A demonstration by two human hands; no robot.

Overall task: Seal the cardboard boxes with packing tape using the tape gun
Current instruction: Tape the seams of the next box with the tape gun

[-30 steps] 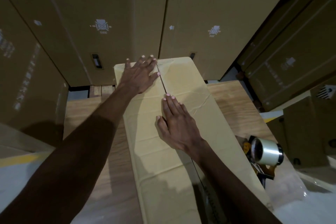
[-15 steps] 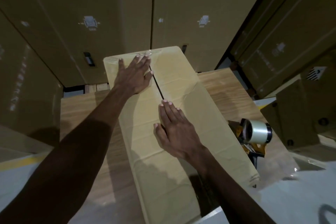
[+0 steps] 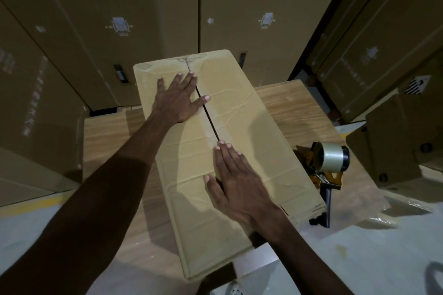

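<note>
A long narrow cardboard box (image 3: 251, 132) lies lengthwise on a wooden table (image 3: 290, 103). A dark gap runs along the seam between its two top flaps. My left hand (image 3: 178, 98) lies flat with straight fingers on the left flap near the far end, its thumb reaching over the seam. My right hand (image 3: 233, 182) lies flat over the seam in the box's middle, fingers together. The tape gun (image 3: 328, 165), orange-bodied with a clear tape roll, rests on the table just right of the box, apart from both hands.
Tall cardboard cartons (image 3: 143, 19) stand close behind and to the left of the table. More cartons (image 3: 383, 43) are stacked at the right, and a smaller box (image 3: 395, 148) sits beside the tape gun. Pale floor (image 3: 359, 258) shows at the bottom right.
Both hands stay flat on the flaps. The left hand has slid slightly back from the far end. The view has shifted, so the box's near end shows.
</note>
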